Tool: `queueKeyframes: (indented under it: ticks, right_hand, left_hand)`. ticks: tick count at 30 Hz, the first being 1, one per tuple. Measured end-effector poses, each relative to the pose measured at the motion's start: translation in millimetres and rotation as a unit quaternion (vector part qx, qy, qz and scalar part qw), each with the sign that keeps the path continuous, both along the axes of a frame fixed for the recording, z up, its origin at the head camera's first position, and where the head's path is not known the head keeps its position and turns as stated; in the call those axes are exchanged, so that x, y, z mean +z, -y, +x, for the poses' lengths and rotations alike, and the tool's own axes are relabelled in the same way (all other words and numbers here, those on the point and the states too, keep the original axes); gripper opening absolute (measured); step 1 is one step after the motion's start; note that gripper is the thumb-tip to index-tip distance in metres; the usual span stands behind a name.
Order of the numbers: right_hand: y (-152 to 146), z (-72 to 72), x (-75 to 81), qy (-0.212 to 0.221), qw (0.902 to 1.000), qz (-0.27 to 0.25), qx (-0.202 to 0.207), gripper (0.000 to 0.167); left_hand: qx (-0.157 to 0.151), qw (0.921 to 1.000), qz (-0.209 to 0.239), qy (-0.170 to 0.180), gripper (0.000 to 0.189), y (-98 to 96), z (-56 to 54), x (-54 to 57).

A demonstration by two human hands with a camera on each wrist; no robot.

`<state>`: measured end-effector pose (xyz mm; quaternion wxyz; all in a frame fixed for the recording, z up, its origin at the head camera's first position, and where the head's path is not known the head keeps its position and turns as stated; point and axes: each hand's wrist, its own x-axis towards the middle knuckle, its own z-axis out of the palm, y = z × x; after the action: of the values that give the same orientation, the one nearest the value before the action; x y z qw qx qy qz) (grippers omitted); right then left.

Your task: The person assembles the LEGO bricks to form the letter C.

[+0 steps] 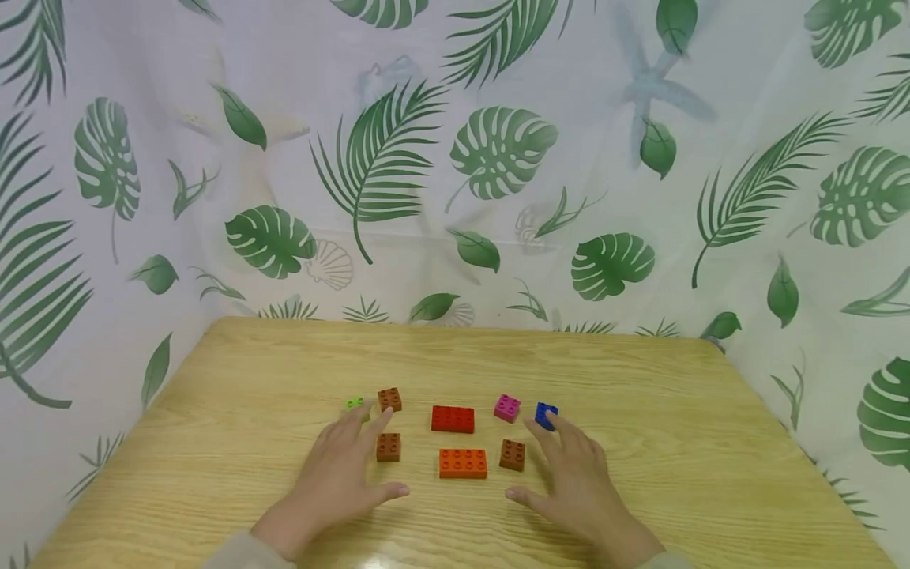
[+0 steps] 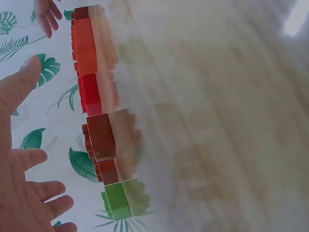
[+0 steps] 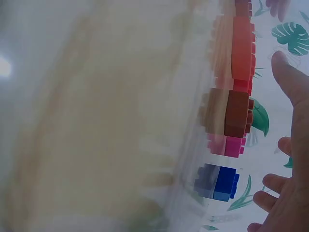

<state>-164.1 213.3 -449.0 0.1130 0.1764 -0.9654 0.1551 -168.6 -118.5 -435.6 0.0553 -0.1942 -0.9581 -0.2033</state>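
Observation:
Several toy bricks lie on a wooden table: a green one, two brown ones at left, a red one, an orange one, a third brown one, a pink one and a blue one. My left hand hovers flat, fingers spread, fingertips by the green and left brown bricks. My right hand is spread too, fingertips at the blue brick. Neither holds anything. The wrist views show the same bricks edge-on and blurred.
A white curtain with green leaf print closes off the table on the far, left and right sides. Bare tabletop lies beyond and beside the bricks.

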Motion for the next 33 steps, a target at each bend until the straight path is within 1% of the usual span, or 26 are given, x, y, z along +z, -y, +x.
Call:
queueKeyframes:
  ticks: [4,7,14,20,24,28,33]
  right_hand:
    - [0,-3.5,-0.3,-0.002,0.9999,-0.003,0.017,0.089]
    - [0,-5.3,0.7,0.003,0.9995,-0.013,0.030,0.087]
    - [3,-12.7,0.9,0.030,0.9973,-0.014,0.066,0.086]
    - [7,-19.1,1.8,0.053,0.9937,-0.023,0.097,0.084]
    - [8,-24.5,1.2,0.065,0.9909,-0.034,0.113,0.081]
    - [12,-29.6,-0.2,0.066,0.9889,-0.048,0.124,0.076]
    - [17,-34.3,-2.1,0.079,0.9860,-0.066,0.131,0.069]
  left_hand:
    - [-0.019,0.9998,0.007,0.005,0.095,-4.1,-2.7,0.3]
    - [-0.032,0.9991,0.018,0.019,0.093,-7.6,-5.4,0.4]
    - [-0.069,0.9961,0.037,0.039,0.088,-15.8,-12.8,-0.7]
    - [-0.092,0.9927,0.052,0.059,0.082,-23.9,-19.9,-0.3]
    - [-0.107,0.9894,0.067,0.071,0.079,-28.6,-24.6,-2.4]
    - [-0.115,0.9868,0.071,0.089,0.075,-32.9,-28.5,-5.4]
    - [-0.112,0.9853,0.068,0.109,0.071,-38.7,-33.2,-7.7]
